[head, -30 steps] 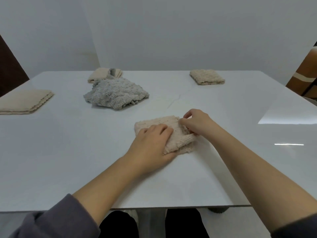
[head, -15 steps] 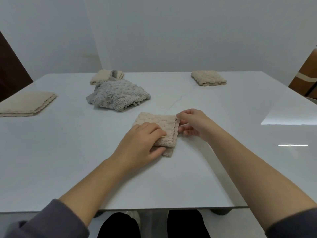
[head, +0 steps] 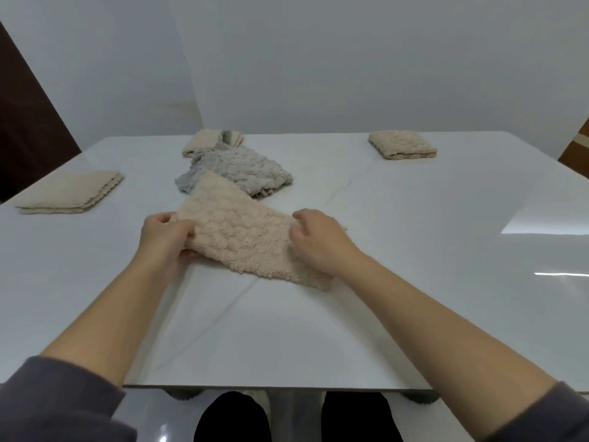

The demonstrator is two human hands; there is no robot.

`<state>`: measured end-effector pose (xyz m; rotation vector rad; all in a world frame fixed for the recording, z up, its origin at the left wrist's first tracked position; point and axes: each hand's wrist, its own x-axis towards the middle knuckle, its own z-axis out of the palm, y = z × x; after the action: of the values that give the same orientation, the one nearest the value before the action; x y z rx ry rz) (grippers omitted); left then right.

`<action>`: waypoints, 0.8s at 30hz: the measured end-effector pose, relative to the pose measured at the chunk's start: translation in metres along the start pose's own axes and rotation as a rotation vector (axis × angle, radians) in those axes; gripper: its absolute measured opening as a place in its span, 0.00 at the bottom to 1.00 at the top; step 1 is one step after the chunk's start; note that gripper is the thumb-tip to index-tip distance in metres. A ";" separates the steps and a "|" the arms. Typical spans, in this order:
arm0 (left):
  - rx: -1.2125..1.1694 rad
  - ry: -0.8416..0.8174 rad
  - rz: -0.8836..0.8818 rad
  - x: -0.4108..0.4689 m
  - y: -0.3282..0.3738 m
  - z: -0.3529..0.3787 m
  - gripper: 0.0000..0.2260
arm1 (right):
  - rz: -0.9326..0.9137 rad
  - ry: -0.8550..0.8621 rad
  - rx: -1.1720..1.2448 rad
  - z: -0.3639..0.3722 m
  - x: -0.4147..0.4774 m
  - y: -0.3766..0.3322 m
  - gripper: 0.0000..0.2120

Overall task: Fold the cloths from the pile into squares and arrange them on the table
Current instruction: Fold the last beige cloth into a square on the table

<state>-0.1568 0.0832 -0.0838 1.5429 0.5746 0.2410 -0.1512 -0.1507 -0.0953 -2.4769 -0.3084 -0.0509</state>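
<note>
A fluffy beige cloth (head: pixel 242 231), folded, is lifted off the white table (head: pixel 287 330) and tilted, one corner pointing away from me. My left hand (head: pixel 165 237) pinches its left edge. My right hand (head: pixel 318 240) grips its right side, fingers curled into the fabric. Behind it lies a crumpled grey cloth (head: pixel 239 169), the pile. A folded beige cloth (head: pixel 402 148) sits at the far right, another folded beige cloth (head: pixel 71 193) at the left edge, and a third beige one (head: pixel 204 141) behind the grey cloth.
The table's near edge runs just in front of my knees. A dark brown panel (head: pixel 28 129) stands at the left beyond the table, and a brown object (head: pixel 577 148) at the far right edge. White walls close the back.
The beige cloth lay flat under both hands a second ago. Now both hands have raised it off the table and turned it so it hangs tilted between them.
</note>
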 end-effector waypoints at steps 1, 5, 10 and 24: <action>0.012 -0.020 -0.071 0.004 0.002 -0.003 0.08 | -0.027 -0.058 -0.079 0.011 0.000 -0.006 0.21; 0.153 -0.114 -0.283 0.012 0.009 -0.019 0.05 | -0.043 -0.235 -0.370 0.034 -0.002 -0.007 0.33; 0.225 -0.411 -0.455 0.004 0.019 -0.044 0.03 | -0.210 -0.339 -0.448 0.012 -0.008 0.016 0.33; 0.570 -0.189 -0.149 0.017 0.007 -0.009 0.09 | -0.149 -0.257 -0.458 0.048 0.001 -0.024 0.30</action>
<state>-0.1455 0.0995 -0.0801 2.0315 0.6361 -0.2015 -0.1576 -0.1031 -0.1190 -2.9129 -0.6540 0.1533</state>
